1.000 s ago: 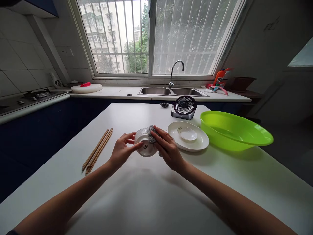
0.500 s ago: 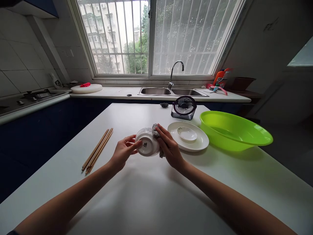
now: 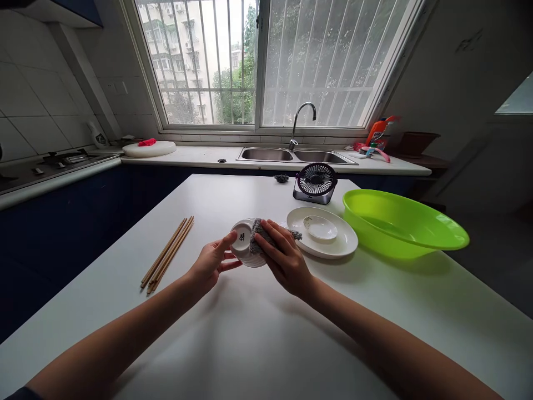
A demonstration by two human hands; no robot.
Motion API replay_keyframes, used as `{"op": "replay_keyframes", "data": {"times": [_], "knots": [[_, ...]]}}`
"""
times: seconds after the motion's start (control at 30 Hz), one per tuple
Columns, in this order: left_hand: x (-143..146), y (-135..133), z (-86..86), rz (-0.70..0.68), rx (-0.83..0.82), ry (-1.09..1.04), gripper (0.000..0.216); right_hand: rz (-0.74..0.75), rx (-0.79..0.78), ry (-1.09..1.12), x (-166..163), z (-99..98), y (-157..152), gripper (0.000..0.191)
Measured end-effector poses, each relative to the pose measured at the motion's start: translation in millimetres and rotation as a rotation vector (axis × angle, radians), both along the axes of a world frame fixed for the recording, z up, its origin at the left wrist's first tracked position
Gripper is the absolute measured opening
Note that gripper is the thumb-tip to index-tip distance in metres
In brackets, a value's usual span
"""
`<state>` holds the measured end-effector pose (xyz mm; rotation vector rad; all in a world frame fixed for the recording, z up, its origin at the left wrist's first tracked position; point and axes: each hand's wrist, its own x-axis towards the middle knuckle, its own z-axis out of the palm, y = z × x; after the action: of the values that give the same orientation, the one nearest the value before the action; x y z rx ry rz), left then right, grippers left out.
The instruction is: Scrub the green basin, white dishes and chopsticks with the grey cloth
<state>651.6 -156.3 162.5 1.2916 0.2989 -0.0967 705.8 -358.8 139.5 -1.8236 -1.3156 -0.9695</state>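
Note:
A small white bowl (image 3: 242,240) is held above the white table (image 3: 250,333), tipped so its marked base faces me. My left hand (image 3: 211,263) grips it from the left, thumb on the base. My right hand (image 3: 283,258) presses a grey scouring cloth (image 3: 261,236) against the bowl's outer side. Just to the right lies a white plate (image 3: 341,244) carrying a small white saucer (image 3: 320,227).
Several wooden chopsticks (image 3: 167,254) lie at the left of the table. A green basin (image 3: 402,222) sits at the right, with a small black fan (image 3: 315,183) behind the plate. Beyond are a double sink (image 3: 293,156), a tap (image 3: 301,120) and a stove (image 3: 54,161).
The bowl has turned in my hands, so its base points more up and to the left. My right hand with the cloth slid across the bowl's side.

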Motion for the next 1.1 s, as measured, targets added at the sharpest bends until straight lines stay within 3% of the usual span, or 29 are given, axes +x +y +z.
{"op": "replay_keyframes", "data": {"times": [0.33,0.57,0.77,0.9,1.1], "knots": [[-5.2,-2.6,-0.6,-0.030,0.061,-0.042,0.060,0.015,0.114,0.347,6.6,2.6,-0.6,0.049],[-4.0,-6.2,2.1,0.019,-0.057,0.066,0.057,-0.014,0.024,0.046,-0.9,2.3,-0.2,0.059],[-1.7,-6.3,2.2,0.086,-0.183,0.122,0.046,-0.036,-0.156,-0.252,-1.2,-0.1,-0.7,0.051],[-2.2,-6.3,0.3,0.038,-0.192,0.146,0.043,-0.048,-0.172,-0.235,3.4,0.8,-2.9,0.054],[-6.5,-9.8,-1.0,-0.060,-0.212,0.190,0.044,-0.028,-0.059,-0.022,7.2,0.6,-2.9,0.062]]}}
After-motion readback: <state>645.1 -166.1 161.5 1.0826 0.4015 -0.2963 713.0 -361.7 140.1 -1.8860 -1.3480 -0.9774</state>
